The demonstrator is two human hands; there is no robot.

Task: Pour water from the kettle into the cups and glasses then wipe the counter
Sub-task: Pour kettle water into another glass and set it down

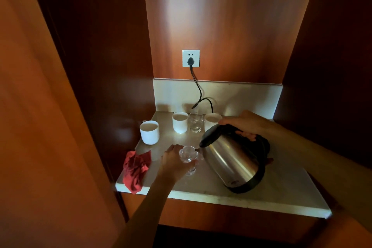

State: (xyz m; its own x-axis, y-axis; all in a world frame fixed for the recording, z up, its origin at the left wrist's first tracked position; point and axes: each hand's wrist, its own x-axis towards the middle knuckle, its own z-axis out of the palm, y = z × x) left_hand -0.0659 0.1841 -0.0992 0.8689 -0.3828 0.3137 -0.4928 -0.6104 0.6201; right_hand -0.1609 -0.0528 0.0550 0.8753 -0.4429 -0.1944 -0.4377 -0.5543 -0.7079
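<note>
While the right hand (pixel 247 122) grasps the handle of the kettle (pixel 234 160) at centre right of the frame, the kettle is tilted with its spout at the rim of the glass (pixel 188 156). The left hand (pixel 173 164) wraps around this glass at lower centre, on the counter (pixel 281 189). Water flow is not clearly visible. Three white cups (pixel 150 132) and a second glass (pixel 195 122) stand toward upper centre. Risk: excess tilt would probably overshoot the narrow rim, wetting fingers and counter. The red cloth (pixel 135 171) lies at lower left, near the left hand.
</note>
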